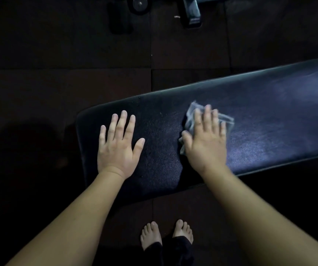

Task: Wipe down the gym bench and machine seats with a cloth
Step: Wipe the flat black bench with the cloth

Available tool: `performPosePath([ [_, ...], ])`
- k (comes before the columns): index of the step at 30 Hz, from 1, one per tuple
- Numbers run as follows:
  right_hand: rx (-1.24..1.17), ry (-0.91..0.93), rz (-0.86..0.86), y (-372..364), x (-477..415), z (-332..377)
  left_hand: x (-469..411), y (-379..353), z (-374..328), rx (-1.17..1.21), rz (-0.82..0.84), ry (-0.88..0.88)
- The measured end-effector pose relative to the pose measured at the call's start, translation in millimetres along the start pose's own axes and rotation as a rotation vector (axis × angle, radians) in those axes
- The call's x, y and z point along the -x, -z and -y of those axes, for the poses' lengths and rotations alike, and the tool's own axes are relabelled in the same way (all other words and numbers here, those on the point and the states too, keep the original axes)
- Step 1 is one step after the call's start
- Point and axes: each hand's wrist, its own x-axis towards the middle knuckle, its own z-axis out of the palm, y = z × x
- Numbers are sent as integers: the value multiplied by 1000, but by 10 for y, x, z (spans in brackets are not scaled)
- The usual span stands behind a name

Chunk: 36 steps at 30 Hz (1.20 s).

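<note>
One dark padded counter [269, 116] runs from the middle of the view out to the right edge, its rounded end lying nearest the person. One pale, crumpled cloth [191, 114] lies on the counter's top, a little in from that rounded end. The right grip [205, 143] is released: its fingers lie straight and flat, pressing the cloth onto the counter, and the cloth's edges show beyond the fingertips and beside the thumb. This grip is slightly blurred. The left grip [118, 148] is also released and holds nothing, with the palm down and all five fingers spread on the bare counter at its rounded end. It lies well apart from the cloth. Two bare feet [151, 235] stand on the dark tiled floor [58, 54] just on the near side of the counter. Beyond the counter's far side stand one round knob [139, 3] and one metal machine foot [191, 12].
</note>
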Motion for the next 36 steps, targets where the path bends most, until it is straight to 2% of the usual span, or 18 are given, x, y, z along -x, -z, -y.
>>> performPosePath([
  [4,42,390,85,-188,615,335,-23,45,30,26,59,-13],
  [7,40,521,96,-110,423,145,31,116,175,37,98,-54],
  [9,58,468,94,-23,37,51,115,170,342,27,84,-29],
  [13,19,221,18,123,-665,291,245,222,695,21,63,69],
  [17,12,201,19,99,-744,841,294,150,878,95,58,69],
  [19,19,299,44,27,-555,1070,302,93,897,113,54,55],
  [22,60,552,80,-120,-37,1260,304,42,913,130,39,39],
  [25,103,789,142,-154,222,999,307,7,933,163,14,26],
  [27,102,717,141,-94,-33,713,294,0,939,188,14,20],
  [30,60,343,56,63,-589,561,293,-11,940,211,10,13],
  [32,45,170,18,80,-788,782,297,-16,946,224,0,9],
  [34,25,144,11,18,-759,1151,304,-25,949,236,-8,6],
  [36,18,268,22,-76,-506,1413,310,-31,948,234,-9,3],
])
